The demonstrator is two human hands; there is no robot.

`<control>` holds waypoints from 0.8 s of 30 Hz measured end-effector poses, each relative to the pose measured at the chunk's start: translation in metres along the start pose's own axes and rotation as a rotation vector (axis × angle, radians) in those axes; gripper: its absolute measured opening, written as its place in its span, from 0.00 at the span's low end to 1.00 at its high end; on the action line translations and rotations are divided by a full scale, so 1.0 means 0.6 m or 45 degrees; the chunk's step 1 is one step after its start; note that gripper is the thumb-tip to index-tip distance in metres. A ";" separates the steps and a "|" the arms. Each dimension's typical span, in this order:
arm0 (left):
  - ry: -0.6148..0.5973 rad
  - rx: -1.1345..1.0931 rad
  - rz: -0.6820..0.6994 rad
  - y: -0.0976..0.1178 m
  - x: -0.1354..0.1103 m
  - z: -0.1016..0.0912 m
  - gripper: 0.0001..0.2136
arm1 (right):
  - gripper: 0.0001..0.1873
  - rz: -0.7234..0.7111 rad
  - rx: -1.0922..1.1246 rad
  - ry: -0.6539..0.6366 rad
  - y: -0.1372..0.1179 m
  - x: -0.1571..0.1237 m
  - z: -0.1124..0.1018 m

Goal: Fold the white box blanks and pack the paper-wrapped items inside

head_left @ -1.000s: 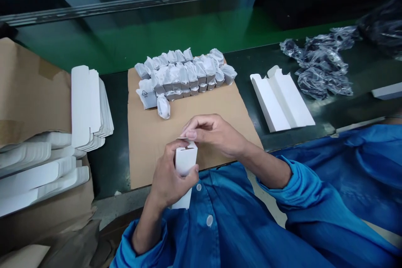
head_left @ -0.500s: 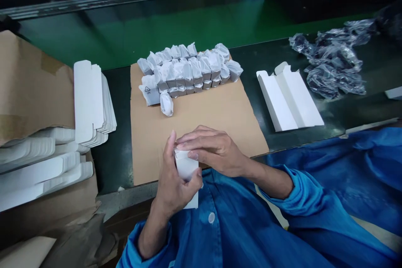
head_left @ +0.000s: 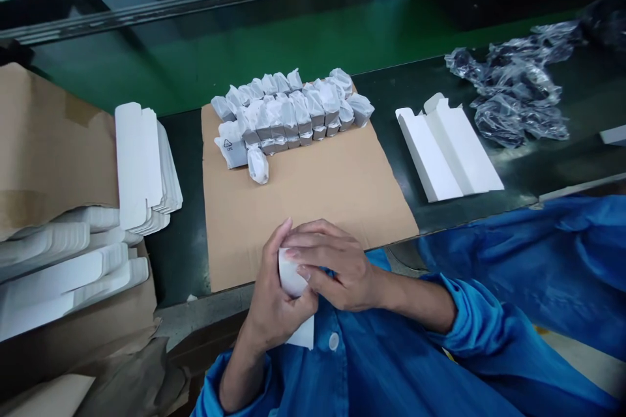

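Note:
A small white carton (head_left: 293,287) stands upright in front of my chest, at the near edge of a brown cardboard sheet (head_left: 332,195). My left hand (head_left: 274,300) is wrapped round its body from the left. My right hand (head_left: 332,264) lies over its top end, fingers curled and pressing down on the flap. Most of the carton is hidden by both hands; only its upper face and bottom corner show. Several small white wrapped items (head_left: 288,114) sit in rows at the far end of the cardboard sheet.
A stack of flat white carton blanks (head_left: 141,166) lies to the left, with more blanks (head_left: 59,273) on brown cardboard beside it. One folded-open white blank (head_left: 447,146) lies right of the sheet. Crumpled clear plastic bags (head_left: 513,94) lie at the far right. A green belt (head_left: 244,52) runs behind.
My right hand has come down from pinching the flap to lying over the carton's top. Both hands and the carton have drawn closer to my body.

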State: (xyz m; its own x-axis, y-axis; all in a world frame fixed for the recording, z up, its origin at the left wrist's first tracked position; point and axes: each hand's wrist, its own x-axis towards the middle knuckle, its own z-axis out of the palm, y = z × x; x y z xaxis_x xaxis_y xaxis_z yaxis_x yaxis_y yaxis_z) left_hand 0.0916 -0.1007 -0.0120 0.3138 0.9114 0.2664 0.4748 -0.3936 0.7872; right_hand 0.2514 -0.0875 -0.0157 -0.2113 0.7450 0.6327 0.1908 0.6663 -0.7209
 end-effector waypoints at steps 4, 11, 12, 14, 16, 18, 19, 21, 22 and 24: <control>0.150 -0.058 -0.169 -0.016 0.007 0.006 0.29 | 0.14 0.042 0.052 -0.280 0.022 0.036 -0.018; 0.753 -0.041 -0.429 -0.113 0.076 -0.028 0.19 | 0.27 0.515 -0.821 -0.514 0.088 0.192 0.024; 0.757 0.045 -0.420 -0.120 0.079 -0.038 0.21 | 0.25 0.483 -0.927 -0.570 0.097 0.203 0.037; 0.736 0.267 -0.370 -0.123 0.071 -0.059 0.25 | 0.16 0.409 -1.005 -0.615 0.109 0.209 0.055; 0.608 0.531 -0.210 -0.111 0.050 -0.077 0.28 | 0.14 0.371 -1.015 -0.624 0.115 0.201 0.050; 0.267 0.715 0.059 -0.091 0.027 -0.088 0.28 | 0.14 0.378 -0.973 -0.639 0.116 0.186 0.023; 0.046 0.749 0.191 -0.081 0.019 -0.090 0.29 | 0.14 0.404 -0.910 -0.664 0.117 0.179 0.003; -0.335 0.785 0.389 -0.067 0.013 -0.088 0.29 | 0.12 0.499 -0.746 -0.738 0.119 0.165 -0.045; -0.442 0.794 0.443 -0.065 0.015 -0.084 0.28 | 0.11 0.553 -0.712 -0.757 0.119 0.159 -0.070; -0.475 0.816 0.466 -0.067 0.026 -0.074 0.23 | 0.08 0.612 -0.823 -0.686 0.119 0.145 -0.111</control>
State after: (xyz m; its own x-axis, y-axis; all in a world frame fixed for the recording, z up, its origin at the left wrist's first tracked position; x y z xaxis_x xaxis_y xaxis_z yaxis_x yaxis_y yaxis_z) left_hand 0.0409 -0.0650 -0.0149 0.7383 0.6567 0.1536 0.6310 -0.7530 0.1866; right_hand 0.3103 0.0269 0.0066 -0.3533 0.9353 -0.0197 0.8277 0.3027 -0.4725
